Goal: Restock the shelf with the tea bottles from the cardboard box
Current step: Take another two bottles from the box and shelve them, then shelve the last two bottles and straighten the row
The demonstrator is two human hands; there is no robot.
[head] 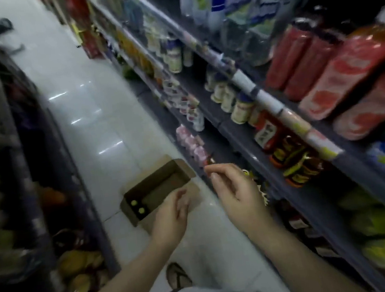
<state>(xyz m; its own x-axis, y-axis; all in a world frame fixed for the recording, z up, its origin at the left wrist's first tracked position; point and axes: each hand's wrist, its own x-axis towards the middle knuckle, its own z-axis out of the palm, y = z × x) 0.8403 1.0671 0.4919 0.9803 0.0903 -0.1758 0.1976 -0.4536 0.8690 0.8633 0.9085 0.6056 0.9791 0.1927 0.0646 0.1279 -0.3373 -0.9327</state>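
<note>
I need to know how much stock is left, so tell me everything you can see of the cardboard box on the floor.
The cardboard box is brown, shallow and rectangular, open at the top with flaps folded outward. It sits on the pale tiled floor in the aisle, beside the base of the shelf. It looks nearly empty: only two yellow bottle caps show at its near end. The left hand hovers in front of it; contact is unclear.
</note>
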